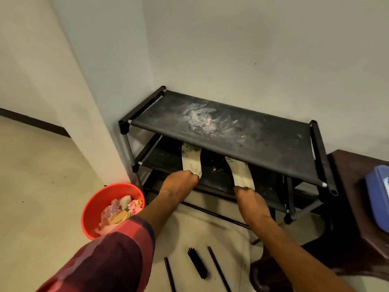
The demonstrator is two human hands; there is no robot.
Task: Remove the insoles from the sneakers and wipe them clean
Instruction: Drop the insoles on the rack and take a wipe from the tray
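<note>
1. Reaching forward, the left hand (179, 186) and the right hand (250, 199) both meet the front edge of the middle shelf (164, 159) of a black shoe rack (273, 144) standing against the wall.
2. The left insole (191, 160) lies flat on that shelf, pale and smudged with dark dirt, its far end tucked under the top shelf. The left hand grasps its near end with bent fingers.
3. The right insole (241, 173) lies on the same shelf, apart from the first and angled slightly. The right hand holds its near end. The fingertips are hidden behind the knuckles, so the grip looks like a pinch but cannot be read exactly.
4. The rack's top shelf carries a whitish dusty smear (200, 119) near its middle.
5. A red bucket (92, 207) sits on the floor just left of the rack, below the left forearm, and holds crumpled paper (120, 211).
6. A red checked sleeve (109, 258) covers the left upper arm.
7. On the floor near the bottom of the view, a black brush (197, 263) lies between two thin dark rods (169, 275).
8. At the right edge stands a dark brown piece of furniture (357, 186) with a blue container (376, 197) on top.
</note>
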